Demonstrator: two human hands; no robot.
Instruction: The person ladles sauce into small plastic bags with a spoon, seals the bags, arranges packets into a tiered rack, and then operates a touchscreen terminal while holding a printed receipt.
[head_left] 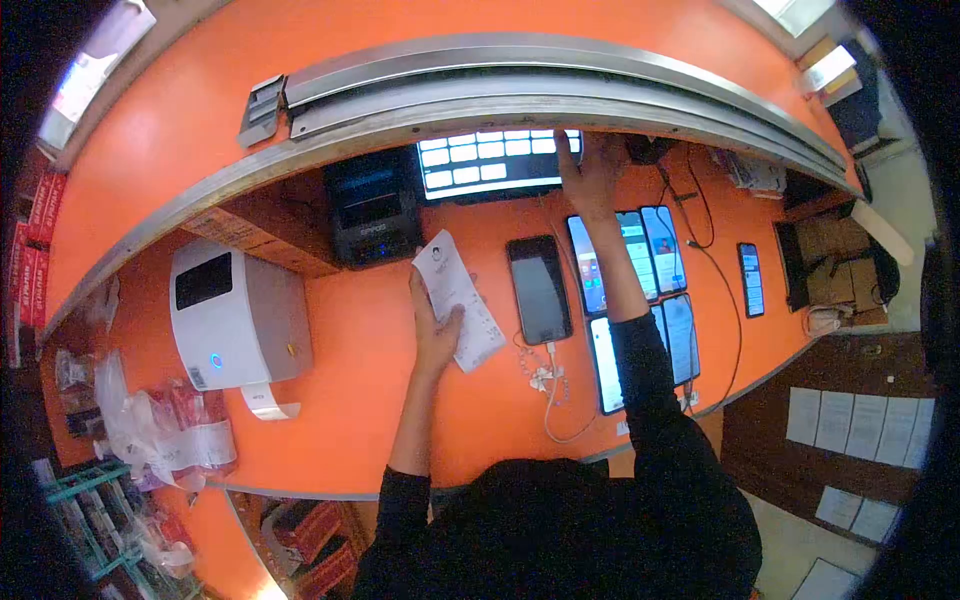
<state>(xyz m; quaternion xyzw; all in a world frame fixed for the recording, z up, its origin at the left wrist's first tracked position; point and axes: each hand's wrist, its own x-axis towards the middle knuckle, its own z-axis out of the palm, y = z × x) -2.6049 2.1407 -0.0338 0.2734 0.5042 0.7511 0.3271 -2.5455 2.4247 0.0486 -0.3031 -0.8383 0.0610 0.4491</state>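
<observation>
My left hand [435, 335] is closed on a printed paper receipt [462, 300], thumb across its front, over the orange counter. My right hand [592, 185] reaches to the right end of a lit touchscreen [480, 165] showing rows of white tiles. One finger is stretched out over the screen; whether it touches I cannot tell. A black receipt printer [372, 215] stands left of the screen. Below my right wrist lie several lit phones [588, 265] side by side, partly hidden by my forearm. Between my hands lies a dark-screened phone [540, 290] with a white cable.
A white label printer [240, 315] with paper hanging out stands at left. Plastic bags [165, 430] are heaped beside it. One more phone [750, 280] lies at right, near cardboard [845, 280]. Overhead runs a metal-edged shelf [560, 90]. Cables cross the counter [350, 430].
</observation>
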